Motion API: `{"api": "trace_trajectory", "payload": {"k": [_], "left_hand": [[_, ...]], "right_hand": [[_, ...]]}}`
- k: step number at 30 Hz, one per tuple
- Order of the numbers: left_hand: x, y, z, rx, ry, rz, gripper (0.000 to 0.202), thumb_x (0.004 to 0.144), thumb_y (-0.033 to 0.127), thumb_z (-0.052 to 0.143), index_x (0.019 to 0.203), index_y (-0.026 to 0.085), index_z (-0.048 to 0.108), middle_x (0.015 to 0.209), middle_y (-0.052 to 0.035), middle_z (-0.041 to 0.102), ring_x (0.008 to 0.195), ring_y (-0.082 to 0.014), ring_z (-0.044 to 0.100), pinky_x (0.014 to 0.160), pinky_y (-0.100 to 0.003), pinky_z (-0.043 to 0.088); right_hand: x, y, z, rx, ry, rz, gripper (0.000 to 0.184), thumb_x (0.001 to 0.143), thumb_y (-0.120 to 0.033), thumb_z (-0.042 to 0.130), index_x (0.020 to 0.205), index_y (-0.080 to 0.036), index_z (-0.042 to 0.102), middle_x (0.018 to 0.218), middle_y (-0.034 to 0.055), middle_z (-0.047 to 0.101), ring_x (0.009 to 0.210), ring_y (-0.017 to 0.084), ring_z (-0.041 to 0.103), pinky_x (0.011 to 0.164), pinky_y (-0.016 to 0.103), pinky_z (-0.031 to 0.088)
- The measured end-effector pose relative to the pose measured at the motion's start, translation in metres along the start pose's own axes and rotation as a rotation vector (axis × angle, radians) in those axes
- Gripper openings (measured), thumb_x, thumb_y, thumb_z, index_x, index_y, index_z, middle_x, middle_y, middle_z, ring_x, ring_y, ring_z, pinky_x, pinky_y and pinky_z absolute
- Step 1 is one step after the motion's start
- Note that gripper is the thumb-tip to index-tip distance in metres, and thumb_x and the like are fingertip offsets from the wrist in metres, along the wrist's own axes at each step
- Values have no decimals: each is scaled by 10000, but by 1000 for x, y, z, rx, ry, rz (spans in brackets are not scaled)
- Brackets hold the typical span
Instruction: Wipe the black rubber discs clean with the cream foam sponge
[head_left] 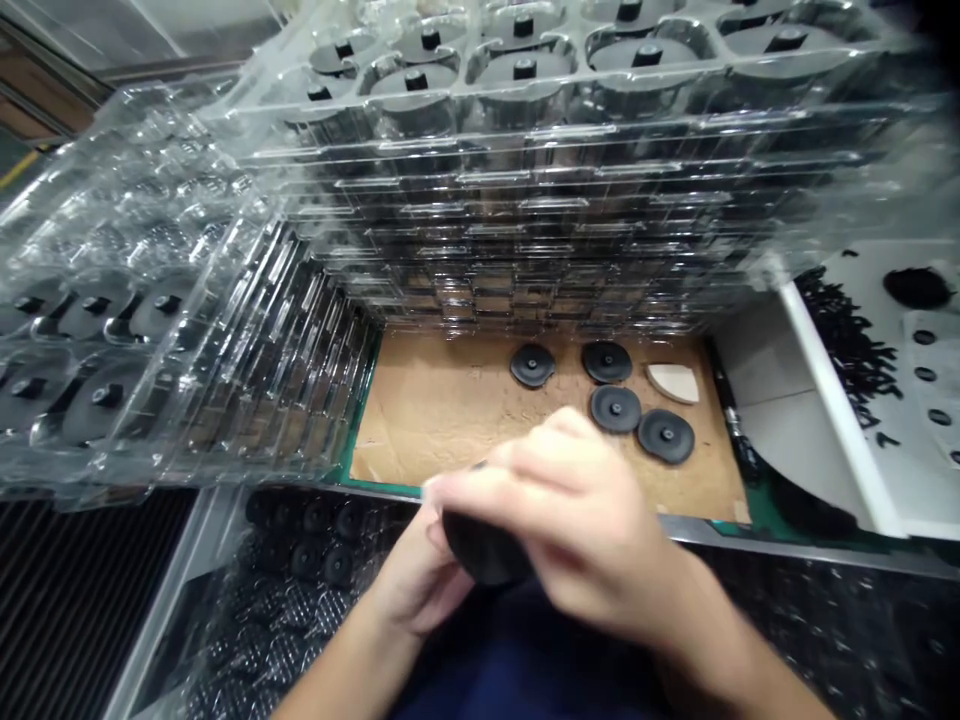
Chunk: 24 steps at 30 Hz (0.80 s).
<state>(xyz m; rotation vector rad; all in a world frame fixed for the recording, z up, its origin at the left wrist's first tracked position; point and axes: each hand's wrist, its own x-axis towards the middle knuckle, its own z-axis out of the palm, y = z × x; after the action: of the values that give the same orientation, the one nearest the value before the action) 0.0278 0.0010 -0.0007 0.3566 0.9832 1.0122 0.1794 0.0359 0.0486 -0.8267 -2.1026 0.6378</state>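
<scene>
Both my hands meet at the near edge of the bench around a black round disc (pixel 484 548). My right hand (pixel 577 520) lies over the top of the disc, fingers curled and blurred by motion. My left hand (pixel 416 580) cups the disc from below. Beyond my hands, several black discs (pixel 615 408) lie loose on a brown cardboard sheet (pixel 442 410), next to a pale wedge-shaped piece (pixel 673 382).
Tall stacks of clear plastic trays (pixel 525 180) holding black discs stand behind and to the left (pixel 150 330). A white bin (pixel 862 380) with small black parts sits at right. Black parts fill a clear tray (pixel 300 560) below the bench edge.
</scene>
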Motion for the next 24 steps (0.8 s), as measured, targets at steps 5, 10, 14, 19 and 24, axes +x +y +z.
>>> {"api": "trace_trajectory", "payload": {"k": [5, 10, 14, 19, 24], "left_hand": [[4, 13, -12, -197, -161, -125, 508, 554, 428, 816, 1023, 267, 702, 1149, -45, 683, 890, -214, 693, 745, -257, 543], [9, 12, -18, -292, -129, -182, 541, 559, 434, 806, 1057, 264, 680, 1272, -67, 604, 947, -225, 677, 722, -241, 552], [12, 11, -20, -317, -158, -207, 595, 543, 432, 812, 1090, 257, 656, 1281, -71, 593, 1015, -230, 649, 765, -240, 535], [9, 11, -15, -310, -154, -218, 624, 533, 416, 822, 1103, 235, 646, 1212, -79, 636, 1021, -243, 644, 795, -271, 529], [5, 8, -8, -242, -98, -141, 528, 574, 263, 834, 1071, 215, 662, 1051, -42, 699, 959, -176, 643, 830, -239, 505]], "right_hand": [[-48, 31, 5, 145, 336, 567, 198, 873, -208, 561, 1018, -260, 685, 936, 10, 716, 764, 148, 637, 649, 262, 475], [-103, 32, 50, 357, 272, 988, 226, 835, -368, 608, 973, -232, 725, 1000, 55, 736, 895, 236, 689, 726, 309, 571], [-112, 26, 69, 336, 142, 958, 246, 829, -400, 593, 949, -240, 736, 953, 52, 742, 862, 251, 697, 648, 317, 588], [-79, 27, 38, 189, 231, 889, 225, 845, -357, 587, 979, -233, 720, 1011, 53, 728, 919, 231, 680, 717, 303, 575], [-25, 1, 25, 102, 348, 458, 221, 878, -175, 522, 1056, -201, 651, 956, 45, 715, 811, 159, 664, 691, 259, 532]]}}
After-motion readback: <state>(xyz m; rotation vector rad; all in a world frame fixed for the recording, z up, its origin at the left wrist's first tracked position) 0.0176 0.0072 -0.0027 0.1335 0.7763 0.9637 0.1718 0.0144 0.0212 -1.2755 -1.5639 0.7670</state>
